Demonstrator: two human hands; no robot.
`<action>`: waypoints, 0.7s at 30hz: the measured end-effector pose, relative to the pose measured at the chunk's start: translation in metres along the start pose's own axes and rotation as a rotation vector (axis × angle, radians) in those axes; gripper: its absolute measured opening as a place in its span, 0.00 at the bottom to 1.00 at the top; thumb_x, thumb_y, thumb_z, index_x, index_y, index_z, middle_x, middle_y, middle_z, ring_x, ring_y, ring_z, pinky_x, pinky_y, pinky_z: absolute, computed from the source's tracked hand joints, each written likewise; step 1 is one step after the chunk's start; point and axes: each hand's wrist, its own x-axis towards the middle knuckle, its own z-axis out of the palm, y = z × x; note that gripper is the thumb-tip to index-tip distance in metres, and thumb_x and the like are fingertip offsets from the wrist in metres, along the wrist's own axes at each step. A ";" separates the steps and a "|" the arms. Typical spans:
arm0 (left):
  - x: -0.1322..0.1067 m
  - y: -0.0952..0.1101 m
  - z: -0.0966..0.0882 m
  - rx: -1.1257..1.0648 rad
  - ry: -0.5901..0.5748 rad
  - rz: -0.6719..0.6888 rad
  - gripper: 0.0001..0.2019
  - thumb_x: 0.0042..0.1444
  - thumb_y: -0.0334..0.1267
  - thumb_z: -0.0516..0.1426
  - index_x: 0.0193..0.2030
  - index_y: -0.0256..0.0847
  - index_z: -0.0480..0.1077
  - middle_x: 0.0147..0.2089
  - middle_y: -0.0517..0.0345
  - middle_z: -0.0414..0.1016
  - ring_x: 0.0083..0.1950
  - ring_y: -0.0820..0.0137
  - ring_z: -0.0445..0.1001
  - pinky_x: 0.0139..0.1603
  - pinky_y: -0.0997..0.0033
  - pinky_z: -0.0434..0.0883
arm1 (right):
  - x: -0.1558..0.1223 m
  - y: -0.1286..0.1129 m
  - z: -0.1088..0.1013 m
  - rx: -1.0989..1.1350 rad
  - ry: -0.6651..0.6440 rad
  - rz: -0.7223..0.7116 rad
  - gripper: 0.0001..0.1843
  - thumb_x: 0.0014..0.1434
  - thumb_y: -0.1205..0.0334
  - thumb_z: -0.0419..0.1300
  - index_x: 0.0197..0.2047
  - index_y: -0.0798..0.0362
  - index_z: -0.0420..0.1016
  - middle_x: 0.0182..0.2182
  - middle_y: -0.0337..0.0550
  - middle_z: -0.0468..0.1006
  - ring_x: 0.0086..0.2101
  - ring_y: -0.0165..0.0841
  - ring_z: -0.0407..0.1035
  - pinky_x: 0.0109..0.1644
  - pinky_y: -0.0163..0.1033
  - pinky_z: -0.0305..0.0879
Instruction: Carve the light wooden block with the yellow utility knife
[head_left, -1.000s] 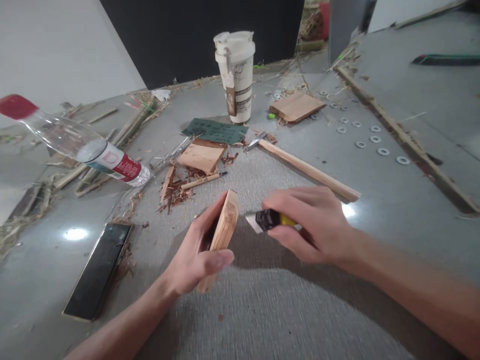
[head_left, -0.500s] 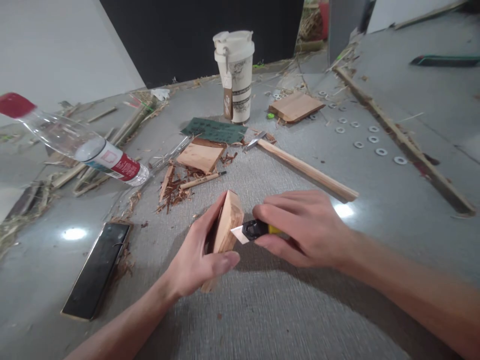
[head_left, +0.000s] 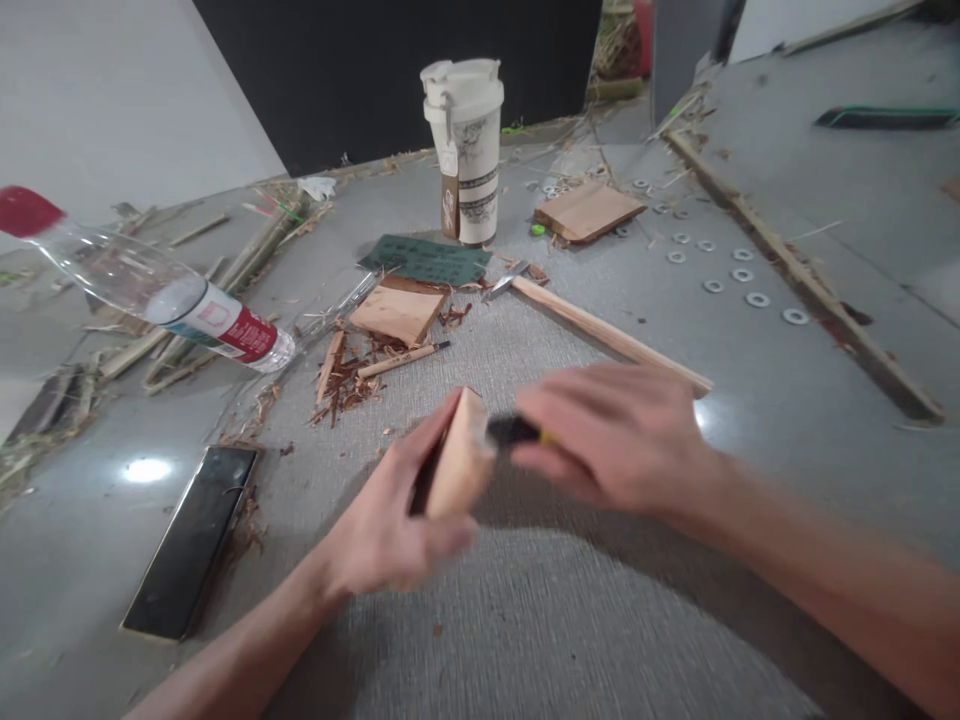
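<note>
My left hand (head_left: 401, 510) grips a pale block of wood (head_left: 463, 455) with dark bark on its hidden side, holding it tilted on edge above the grey surface. In my right hand (head_left: 607, 430) is a utility knife (head_left: 514, 431) with a black tip and a bit of yellow on its body. Its blade end is blurred and lies against the block's right edge. Beyond my hands lie a small hammer (head_left: 611, 335), a pencil (head_left: 401, 360) and a square wood piece (head_left: 394, 310) among brown bark shavings (head_left: 351, 385).
A phone (head_left: 191, 545) lies left of my hands, near a leaning bottle with a red cap (head_left: 217, 318). A white cup (head_left: 469, 150) stands behind green sandpaper (head_left: 427, 260). Another wood slab (head_left: 589, 210), several washers (head_left: 757, 299) and a long stick (head_left: 806, 285) lie to the right.
The knife has moved slightly up and its blade has come against the block's edge. Both hands are more blurred now, and the block has turned a little.
</note>
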 end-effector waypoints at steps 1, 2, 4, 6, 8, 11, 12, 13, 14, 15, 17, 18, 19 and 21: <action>-0.002 0.001 0.004 0.057 -0.038 0.026 0.54 0.45 0.49 0.67 0.79 0.46 0.55 0.69 0.42 0.73 0.64 0.41 0.74 0.64 0.41 0.75 | -0.001 0.013 0.001 -0.038 0.010 0.120 0.21 0.79 0.48 0.50 0.39 0.51 0.74 0.23 0.36 0.72 0.21 0.28 0.60 0.27 0.39 0.49; -0.003 0.003 0.006 0.106 -0.076 0.053 0.57 0.41 0.47 0.69 0.79 0.44 0.55 0.69 0.40 0.72 0.64 0.40 0.75 0.65 0.40 0.75 | -0.002 0.027 0.001 -0.075 0.031 0.257 0.20 0.78 0.49 0.51 0.38 0.51 0.73 0.21 0.34 0.68 0.19 0.27 0.54 0.25 0.39 0.46; -0.003 0.004 0.007 0.152 -0.096 0.072 0.60 0.38 0.46 0.71 0.80 0.41 0.54 0.69 0.38 0.73 0.64 0.40 0.75 0.67 0.39 0.73 | -0.005 0.053 0.002 -0.131 0.143 0.444 0.22 0.77 0.46 0.53 0.33 0.49 0.69 0.19 0.32 0.61 0.19 0.28 0.51 0.27 0.39 0.46; 0.000 0.000 0.001 0.135 0.026 0.019 0.57 0.43 0.50 0.69 0.80 0.41 0.53 0.72 0.37 0.71 0.67 0.39 0.73 0.72 0.36 0.67 | -0.007 0.065 0.004 -0.085 0.172 0.461 0.23 0.76 0.45 0.53 0.30 0.48 0.65 0.18 0.32 0.59 0.19 0.27 0.52 0.28 0.39 0.49; 0.006 -0.006 -0.008 0.101 0.179 -0.040 0.56 0.47 0.54 0.67 0.80 0.40 0.53 0.76 0.38 0.65 0.74 0.38 0.66 0.77 0.33 0.58 | -0.007 0.057 0.006 -0.032 0.149 0.410 0.21 0.77 0.46 0.51 0.33 0.48 0.67 0.18 0.30 0.60 0.19 0.27 0.54 0.27 0.38 0.51; 0.011 -0.015 -0.016 0.053 0.290 -0.085 0.56 0.47 0.58 0.67 0.80 0.39 0.54 0.79 0.40 0.62 0.78 0.37 0.59 0.79 0.32 0.53 | -0.006 0.024 0.007 0.072 0.034 0.221 0.17 0.77 0.51 0.51 0.40 0.50 0.72 0.21 0.32 0.69 0.20 0.27 0.60 0.27 0.37 0.52; 0.012 -0.016 -0.016 0.040 0.301 -0.095 0.56 0.47 0.59 0.68 0.80 0.40 0.54 0.78 0.40 0.64 0.77 0.37 0.60 0.78 0.32 0.54 | -0.006 0.013 0.007 0.093 0.013 0.156 0.16 0.77 0.51 0.52 0.41 0.51 0.73 0.23 0.33 0.72 0.22 0.28 0.63 0.27 0.37 0.52; 0.012 -0.017 -0.016 0.030 0.307 -0.105 0.56 0.47 0.59 0.68 0.80 0.41 0.54 0.77 0.41 0.65 0.77 0.37 0.61 0.77 0.32 0.55 | -0.005 0.003 0.007 0.111 -0.003 0.103 0.16 0.77 0.51 0.53 0.41 0.51 0.73 0.25 0.34 0.75 0.23 0.28 0.65 0.28 0.37 0.53; 0.012 -0.017 -0.015 0.023 0.309 -0.111 0.56 0.47 0.60 0.68 0.80 0.41 0.54 0.76 0.41 0.66 0.76 0.37 0.62 0.76 0.32 0.57 | -0.004 -0.004 0.006 0.123 -0.009 0.067 0.16 0.77 0.51 0.53 0.41 0.51 0.73 0.26 0.35 0.76 0.25 0.29 0.66 0.29 0.37 0.53; 0.012 -0.016 -0.013 0.015 0.310 -0.114 0.56 0.48 0.60 0.68 0.80 0.42 0.54 0.75 0.42 0.68 0.75 0.37 0.63 0.75 0.33 0.59 | -0.004 -0.009 0.006 0.136 -0.016 0.044 0.17 0.77 0.51 0.53 0.40 0.51 0.72 0.26 0.35 0.76 0.25 0.29 0.67 0.30 0.37 0.54; 0.011 -0.015 -0.011 -0.001 0.302 -0.117 0.54 0.49 0.59 0.68 0.79 0.43 0.55 0.73 0.44 0.71 0.72 0.38 0.67 0.73 0.34 0.64 | -0.003 -0.013 0.006 0.165 -0.048 0.013 0.19 0.78 0.50 0.51 0.38 0.51 0.71 0.26 0.36 0.76 0.25 0.28 0.65 0.30 0.38 0.53; 0.011 -0.014 -0.010 -0.009 0.300 -0.120 0.53 0.49 0.59 0.68 0.79 0.43 0.55 0.71 0.44 0.72 0.71 0.39 0.68 0.71 0.35 0.66 | -0.003 -0.014 0.006 0.177 -0.070 -0.002 0.21 0.78 0.49 0.50 0.37 0.51 0.71 0.26 0.36 0.75 0.25 0.28 0.64 0.30 0.38 0.52; 0.012 -0.013 -0.009 -0.016 0.299 -0.123 0.52 0.50 0.58 0.67 0.79 0.43 0.56 0.69 0.44 0.74 0.69 0.39 0.70 0.69 0.37 0.68 | -0.003 -0.014 0.007 0.186 -0.092 -0.017 0.22 0.79 0.48 0.49 0.36 0.51 0.70 0.26 0.36 0.75 0.24 0.28 0.63 0.30 0.39 0.51; 0.012 -0.011 -0.008 -0.023 0.301 -0.127 0.51 0.50 0.57 0.67 0.78 0.43 0.57 0.66 0.45 0.76 0.67 0.40 0.71 0.66 0.39 0.71 | -0.003 -0.015 0.009 0.192 -0.130 -0.041 0.24 0.79 0.47 0.48 0.36 0.51 0.71 0.26 0.36 0.74 0.24 0.29 0.62 0.30 0.39 0.50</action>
